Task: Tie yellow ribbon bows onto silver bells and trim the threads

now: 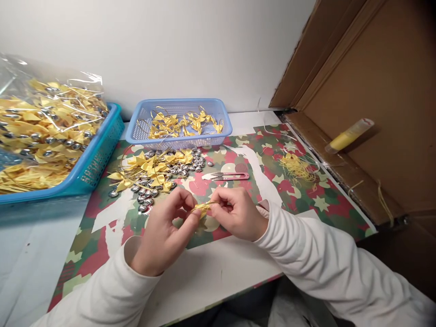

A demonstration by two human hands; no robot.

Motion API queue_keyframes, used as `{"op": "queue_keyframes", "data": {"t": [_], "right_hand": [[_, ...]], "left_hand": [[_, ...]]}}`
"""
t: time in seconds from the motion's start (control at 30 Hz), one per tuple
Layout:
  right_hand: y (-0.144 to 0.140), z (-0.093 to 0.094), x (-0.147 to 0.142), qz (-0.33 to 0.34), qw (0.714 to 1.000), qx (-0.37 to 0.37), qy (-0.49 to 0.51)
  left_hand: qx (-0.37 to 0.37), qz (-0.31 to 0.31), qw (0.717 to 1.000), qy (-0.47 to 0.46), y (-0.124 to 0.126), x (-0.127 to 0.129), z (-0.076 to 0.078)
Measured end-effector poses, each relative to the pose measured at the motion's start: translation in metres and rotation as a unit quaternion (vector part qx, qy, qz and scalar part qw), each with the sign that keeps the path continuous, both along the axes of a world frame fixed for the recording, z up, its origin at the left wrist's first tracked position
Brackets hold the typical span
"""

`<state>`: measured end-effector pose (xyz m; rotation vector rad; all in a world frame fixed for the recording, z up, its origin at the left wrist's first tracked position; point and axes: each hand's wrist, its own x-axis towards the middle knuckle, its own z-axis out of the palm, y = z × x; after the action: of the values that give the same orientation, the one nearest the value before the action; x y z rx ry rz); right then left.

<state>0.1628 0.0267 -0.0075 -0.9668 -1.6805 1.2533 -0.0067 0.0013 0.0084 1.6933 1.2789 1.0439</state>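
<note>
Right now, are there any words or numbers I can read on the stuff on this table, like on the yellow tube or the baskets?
None can be read.
Yellow tube: no words show; any print is too small and blurred.
Light blue basket: no label.
Teal basket and clear bag: no print seen.
Snips: no marking readable.
Cardboard box: plain.
Patterned mat: only stars and shapes.
Yellow bow between the hands: no text.

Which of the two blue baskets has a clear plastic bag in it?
The darker teal basket at far left; a clear plastic bag of yellow bows fills it. The paler blue basket by the wall has none.
</note>
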Motion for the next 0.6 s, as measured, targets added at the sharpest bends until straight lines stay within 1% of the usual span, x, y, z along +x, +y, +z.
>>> {"op": "queue_keyframes", "data": {"t": [0.13,0.2,0.23,0.27,0.3,0.33,0.37,0.4,0.43,0.47,0.5,0.53,0.6], "right_hand": [[0.001,0.002,0.001,0.039,0.999,0.002,-0.037],[0.005,0.003,0.005,0.066,0.996,0.002,-0.052],[0.009,0.004,0.008,0.069,0.996,0.007,-0.063],[0.014,0.005,0.012,0.062,0.995,0.017,-0.078],[0.02,0.006,0.017,0.037,0.994,0.038,-0.1],[0.027,0.007,0.022,-0.011,0.987,0.077,-0.141],[0.034,0.007,0.029,-0.069,0.97,0.127,-0.194],[0.04,0.007,0.035,-0.111,0.944,0.164,-0.265],[0.046,0.006,0.04,-0.131,0.915,0.181,-0.335],[0.051,0.004,0.044,-0.14,0.89,0.178,-0.397],[0.055,0.002,0.048,-0.141,0.871,0.169,-0.44],[0.058,-0.001,0.05,-0.132,0.858,0.16,-0.47],[0.06,-0.006,0.051,-0.111,0.849,0.153,-0.494]], "left_hand": [[-0.103,0.002,0.993,-0.063,0.0,0.001,-0.002],[-0.158,0.015,0.983,-0.096,0.001,0.002,-0.001],[-0.184,0.022,0.975,-0.119,0.001,0.002,-0.001],[-0.206,0.032,0.967,-0.146,0.002,0.003,0.0],[-0.223,0.043,0.958,-0.176,0.003,0.004,0.001],[-0.234,0.057,0.948,-0.207,0.004,0.004,0.002],[-0.244,0.068,0.938,-0.235,0.004,0.005,0.003],[-0.255,0.075,0.929,-0.258,0.005,0.006,0.004],[-0.268,0.077,0.92,-0.276,0.005,0.006,0.004],[-0.283,0.076,0.91,-0.291,0.006,0.006,0.004],[-0.3,0.075,0.901,-0.304,0.006,0.005,0.004],[-0.316,0.074,0.892,-0.314,0.005,0.005,0.004],[-0.339,0.073,0.877,-0.332,0.005,0.004,0.003]]}}
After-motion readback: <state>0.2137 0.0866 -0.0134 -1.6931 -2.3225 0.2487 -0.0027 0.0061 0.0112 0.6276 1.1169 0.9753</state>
